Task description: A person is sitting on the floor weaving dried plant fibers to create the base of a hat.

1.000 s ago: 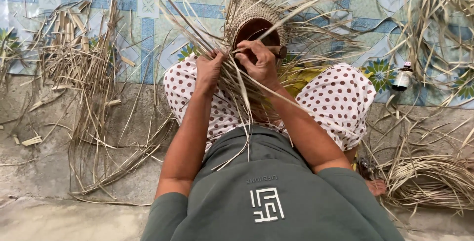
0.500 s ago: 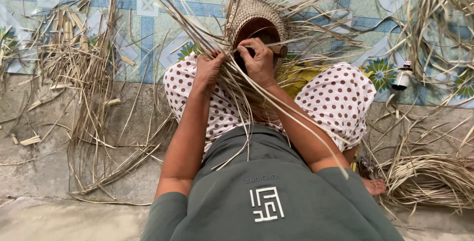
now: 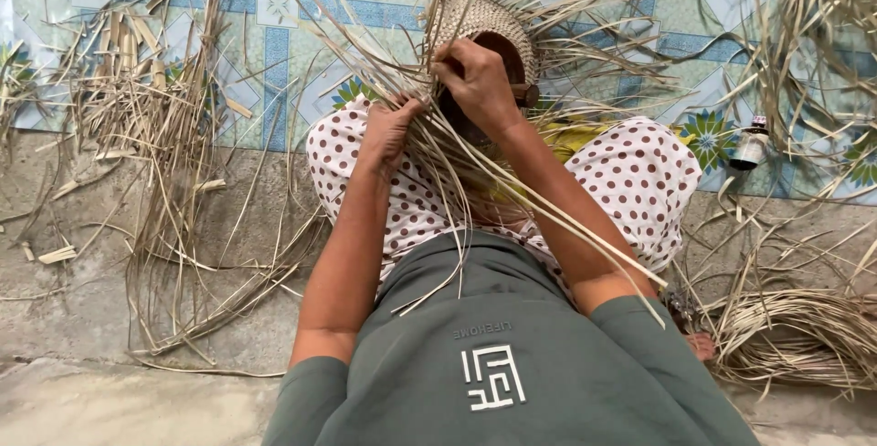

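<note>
A half-woven straw basket (image 3: 484, 21) rests between my knees, its dark opening turned toward me. Long loose straw strips (image 3: 548, 227) fan out from its rim over my spotted trousers (image 3: 639, 181). My left hand (image 3: 391, 126) is closed around a bunch of these strips at the basket's left edge. My right hand (image 3: 475, 80) lies over the opening with its fingers pinching strips at the rim.
Piles of dry straw (image 3: 155, 126) lie on the patterned mat (image 3: 274, 53) at the left, and a coiled bundle (image 3: 804, 336) sits on the concrete at the right. A small bottle (image 3: 751, 146) stands at the right by my knee.
My right hand has moved a little up and left across the basket's rim, pulling strips along. The left hand has held its grip almost in place.
</note>
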